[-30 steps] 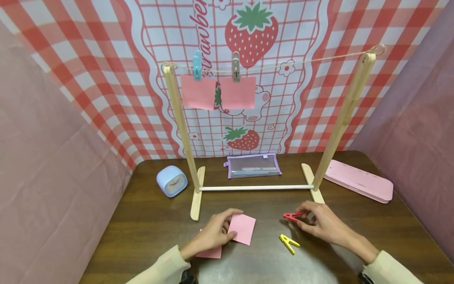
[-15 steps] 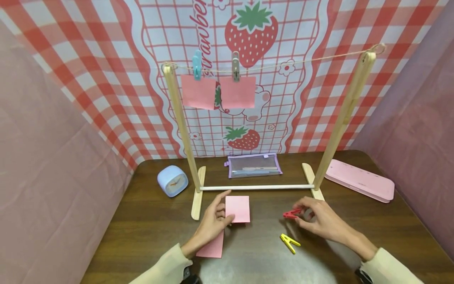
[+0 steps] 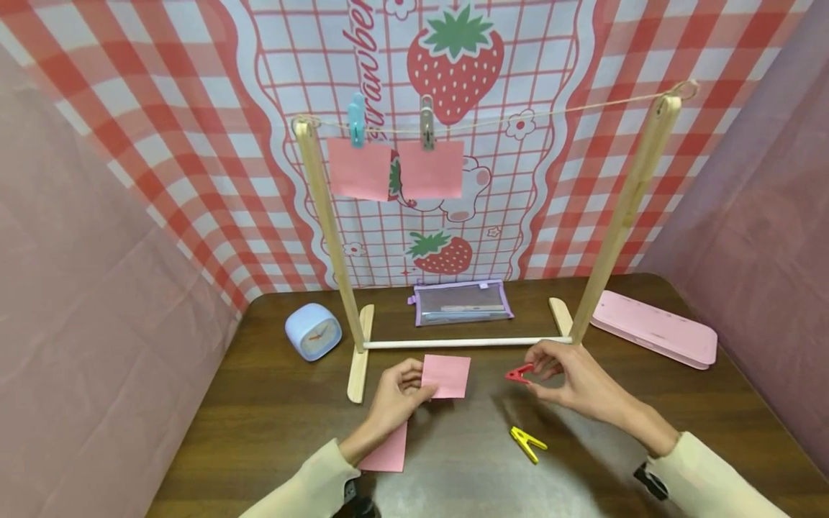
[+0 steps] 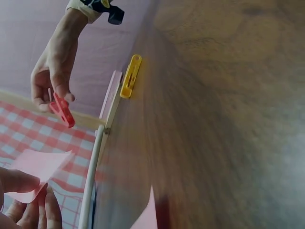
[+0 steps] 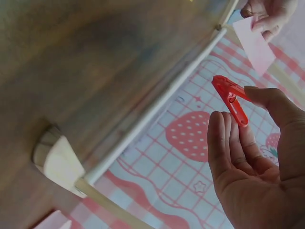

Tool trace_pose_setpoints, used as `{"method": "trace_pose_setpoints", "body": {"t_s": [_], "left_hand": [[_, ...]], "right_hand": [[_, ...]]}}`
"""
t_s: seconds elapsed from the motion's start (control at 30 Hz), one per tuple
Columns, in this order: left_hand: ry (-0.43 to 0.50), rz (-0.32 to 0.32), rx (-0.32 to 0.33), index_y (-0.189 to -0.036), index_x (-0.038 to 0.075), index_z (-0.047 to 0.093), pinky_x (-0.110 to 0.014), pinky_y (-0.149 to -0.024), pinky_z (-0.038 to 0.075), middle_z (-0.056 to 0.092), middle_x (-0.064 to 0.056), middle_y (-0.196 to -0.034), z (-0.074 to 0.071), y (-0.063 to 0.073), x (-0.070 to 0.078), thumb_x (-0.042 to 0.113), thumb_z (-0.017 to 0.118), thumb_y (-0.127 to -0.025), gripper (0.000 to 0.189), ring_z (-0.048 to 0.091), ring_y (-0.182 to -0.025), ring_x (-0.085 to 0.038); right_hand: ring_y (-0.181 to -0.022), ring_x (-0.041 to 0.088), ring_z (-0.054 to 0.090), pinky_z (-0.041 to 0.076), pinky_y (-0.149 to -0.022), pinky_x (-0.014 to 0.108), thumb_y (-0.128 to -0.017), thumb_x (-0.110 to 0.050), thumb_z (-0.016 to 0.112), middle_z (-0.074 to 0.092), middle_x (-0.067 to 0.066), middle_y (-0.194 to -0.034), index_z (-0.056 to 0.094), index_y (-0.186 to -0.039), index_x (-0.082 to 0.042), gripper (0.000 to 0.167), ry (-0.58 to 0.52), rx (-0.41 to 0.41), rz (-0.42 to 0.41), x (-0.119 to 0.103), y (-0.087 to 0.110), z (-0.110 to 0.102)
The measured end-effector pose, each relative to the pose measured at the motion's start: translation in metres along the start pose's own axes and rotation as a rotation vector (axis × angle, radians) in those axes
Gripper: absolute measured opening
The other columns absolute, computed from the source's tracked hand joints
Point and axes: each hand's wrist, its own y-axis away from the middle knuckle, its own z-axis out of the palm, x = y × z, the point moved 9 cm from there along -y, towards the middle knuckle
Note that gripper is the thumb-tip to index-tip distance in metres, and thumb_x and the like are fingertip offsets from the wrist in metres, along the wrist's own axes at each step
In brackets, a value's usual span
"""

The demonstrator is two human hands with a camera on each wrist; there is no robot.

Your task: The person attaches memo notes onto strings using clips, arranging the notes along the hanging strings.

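My left hand (image 3: 396, 403) pinches a pink paper square (image 3: 447, 376) by its left edge, thumb in front and fingers behind, raised over the table. Another pink sheet (image 3: 387, 450) lies on the table partly under that wrist. On the right, my right hand (image 3: 576, 381) holds a red clothespin (image 5: 231, 98) by its handle ends between thumb and fingers, its tip pointing toward the paper. A yellow clothespin (image 3: 528, 444) lies on the table below the right hand. Two pink sheets hang from the string, one under a blue clothespin (image 3: 356, 121), one under a grey clothespin (image 3: 427, 122).
A wooden frame with a right post (image 3: 627, 216), a left post (image 3: 330, 237) and a white crossbar (image 3: 466, 343) stands behind the hands. Beyond it lie a purple mesh pouch (image 3: 463, 302), a blue clock (image 3: 314, 332) and a pink case (image 3: 654, 329).
The left hand has lifted the pink square off the table area and turned it upright. My right hand has risen slightly and shifted left with the red clothespin.
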Motion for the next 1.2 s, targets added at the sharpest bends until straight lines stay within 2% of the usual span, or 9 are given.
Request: {"method": "trace_pose_setpoints", "body": {"t_s": [0.1, 0.3, 0.47, 0.67, 0.8, 1.0, 1.2], "left_hand": [[0.015, -0.001, 0.017, -0.109, -0.015, 0.065, -0.019, -0.071, 0.061, 0.071, -0.038, -0.104, 0.003, -0.002, 0.001, -0.005, 0.075, -0.087, 0.026, 0.067, -0.074, -0.002], [0.06, -0.023, 0.039, -0.115, -0.014, 0.065, -0.03, -0.071, 0.065, 0.069, -0.038, -0.109, 0.006, -0.009, 0.006, -0.005, 0.073, -0.089, 0.029, 0.067, -0.076, -0.006], [0.121, -0.022, 0.083, -0.118, -0.012, 0.065, -0.027, -0.069, 0.063, 0.07, -0.035, -0.11, 0.008, -0.016, 0.015, -0.004, 0.072, -0.09, 0.03, 0.068, -0.078, -0.007], [0.244, -0.004, 0.137, -0.119, -0.015, 0.063, -0.025, -0.067, 0.06, 0.073, -0.024, -0.106, 0.01, -0.025, 0.024, -0.007, 0.07, -0.09, 0.031, 0.068, -0.078, -0.006], [0.311, 0.011, 0.126, -0.119, -0.018, 0.061, -0.024, -0.068, 0.06, 0.072, -0.015, -0.103, 0.015, -0.029, 0.029, -0.008, 0.068, -0.091, 0.031, 0.068, -0.078, -0.007], [0.351, 0.038, 0.114, -0.122, -0.019, 0.06, -0.025, -0.069, 0.061, 0.068, -0.005, -0.098, 0.022, -0.035, 0.038, -0.008, 0.065, -0.093, 0.031, 0.066, -0.077, -0.01], [0.359, 0.077, 0.107, -0.126, -0.019, 0.057, -0.024, -0.07, 0.061, 0.068, -0.005, -0.101, 0.027, -0.044, 0.055, -0.007, 0.063, -0.095, 0.033, 0.067, -0.08, -0.009]], "right_hand": [[-0.075, -0.003, 0.066, 0.063, -0.064, 0.027, -0.072, 0.0, 0.091, 0.069, -0.007, -0.086, 0.067, -0.098, -0.009, 0.037, 0.015, 0.004, -0.019, -0.005, -0.005, -0.005], [-0.076, 0.0, 0.07, 0.064, -0.066, 0.027, -0.074, -0.003, 0.09, 0.071, -0.004, -0.089, 0.067, -0.099, -0.009, 0.035, 0.002, -0.008, -0.022, -0.014, -0.016, -0.016], [-0.078, 0.001, 0.073, 0.064, -0.067, 0.025, -0.078, -0.005, 0.089, 0.075, -0.001, -0.09, 0.067, -0.1, -0.011, 0.031, 0.018, -0.018, 0.022, -0.019, -0.027, -0.026], [-0.079, 0.0, 0.071, 0.064, -0.067, 0.024, -0.081, -0.007, 0.088, 0.075, -0.004, -0.092, 0.07, -0.102, -0.012, 0.028, 0.05, 0.004, -0.002, -0.031, -0.04, -0.038], [-0.079, 0.001, 0.069, 0.063, -0.07, 0.023, -0.083, -0.01, 0.088, 0.074, -0.008, -0.092, 0.071, -0.105, -0.016, 0.028, 0.046, 0.016, -0.015, -0.039, -0.047, -0.044], [-0.077, 0.0, 0.068, 0.063, -0.066, 0.025, -0.083, -0.01, 0.088, 0.073, -0.009, -0.089, 0.072, -0.108, -0.016, 0.029, 0.031, 0.03, -0.034, -0.051, -0.059, -0.054], [-0.078, 0.002, 0.071, 0.064, -0.069, 0.023, -0.082, -0.008, 0.089, 0.076, -0.003, -0.095, 0.072, -0.111, -0.014, 0.035, 0.019, 0.058, -0.054, -0.064, -0.072, -0.07]]}}
